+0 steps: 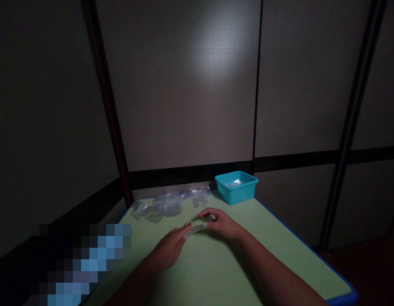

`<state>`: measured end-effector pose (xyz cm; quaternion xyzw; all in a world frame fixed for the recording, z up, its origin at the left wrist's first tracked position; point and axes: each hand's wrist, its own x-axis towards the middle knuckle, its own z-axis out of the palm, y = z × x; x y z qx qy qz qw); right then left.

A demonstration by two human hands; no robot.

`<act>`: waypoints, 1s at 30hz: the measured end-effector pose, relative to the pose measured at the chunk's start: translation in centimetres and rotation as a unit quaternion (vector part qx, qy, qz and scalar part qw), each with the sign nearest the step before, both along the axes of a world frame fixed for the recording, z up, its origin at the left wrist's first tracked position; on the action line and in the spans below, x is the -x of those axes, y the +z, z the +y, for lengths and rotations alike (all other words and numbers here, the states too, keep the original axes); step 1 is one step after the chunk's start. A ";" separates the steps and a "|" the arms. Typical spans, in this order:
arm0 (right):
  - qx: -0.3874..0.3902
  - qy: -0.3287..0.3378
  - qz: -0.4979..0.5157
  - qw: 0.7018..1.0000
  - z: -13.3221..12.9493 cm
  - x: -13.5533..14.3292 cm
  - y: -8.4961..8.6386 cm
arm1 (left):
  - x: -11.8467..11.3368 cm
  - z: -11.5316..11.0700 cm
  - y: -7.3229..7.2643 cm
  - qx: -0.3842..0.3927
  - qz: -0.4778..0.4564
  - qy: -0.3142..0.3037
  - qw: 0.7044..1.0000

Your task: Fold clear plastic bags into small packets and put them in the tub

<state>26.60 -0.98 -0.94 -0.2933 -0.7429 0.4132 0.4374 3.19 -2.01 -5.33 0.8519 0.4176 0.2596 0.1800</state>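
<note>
Over the middle of the green table (203,267), a small clear plastic bag (196,229) stretches between my hands, low above the tabletop. My left hand (171,246) has its fingers pressed together at the bag's left end. At the right end, the thumb of my right hand (222,225) lies against the plastic, while its index finger arches above, apart from the thumb. The remaining fingers of that hand are partly hidden. Beyond my hands, a loose pile of clear plastic bags (168,205) lies crumpled and overlapping along the far left edge.
A turquoise plastic basket (236,196) stands at the table's far right corner with something white and shiny (236,182) inside. Dark panelled doors (184,106) rise right behind the table. Blue trim (311,250) runs along the table's edge. A blurred-out patch covers the lower left.
</note>
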 end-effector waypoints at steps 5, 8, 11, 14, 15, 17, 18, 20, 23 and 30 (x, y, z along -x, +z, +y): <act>-0.051 -0.009 -0.057 0.997 0.3 0.0 -1.1 | 0.1 -0.1 0.2 0.011 -0.013 -0.012 1.000; -0.043 0.013 -0.061 0.997 0.4 0.3 -1.6 | 0.0 -0.1 0.4 0.016 -0.002 -0.015 1.000; -0.009 0.027 -0.062 0.998 0.6 0.7 -2.0 | -0.1 -0.3 0.7 0.019 0.002 -0.020 1.000; 0.014 0.010 -0.052 0.999 0.8 0.8 -2.0 | -0.2 -0.7 1.3 0.028 -0.015 -0.019 0.999; 0.017 0.001 -0.044 0.999 0.9 0.7 -1.9 | -0.2 -0.8 1.5 0.033 -0.026 -0.018 0.999; 0.023 -0.018 -0.025 0.999 1.2 0.5 -1.8 | -0.2 -0.9 1.8 0.041 -0.055 -0.021 0.997; 0.026 -0.026 -0.018 0.999 1.3 0.3 -1.7 | -0.2 -0.8 1.9 0.043 -0.070 -0.022 0.996; 0.031 -0.035 -0.006 0.999 1.6 0.1 -1.7 | 0.0 -0.5 2.1 0.042 -0.101 -0.020 0.994; 0.040 -0.040 0.011 0.998 1.9 -0.2 -1.8 | 0.4 0.0 1.9 0.037 -0.148 -0.002 0.988; 0.078 -0.060 0.070 0.993 1.7 -0.2 -1.5 | 0.2 -0.4 2.4 0.197 -0.295 -0.030 0.934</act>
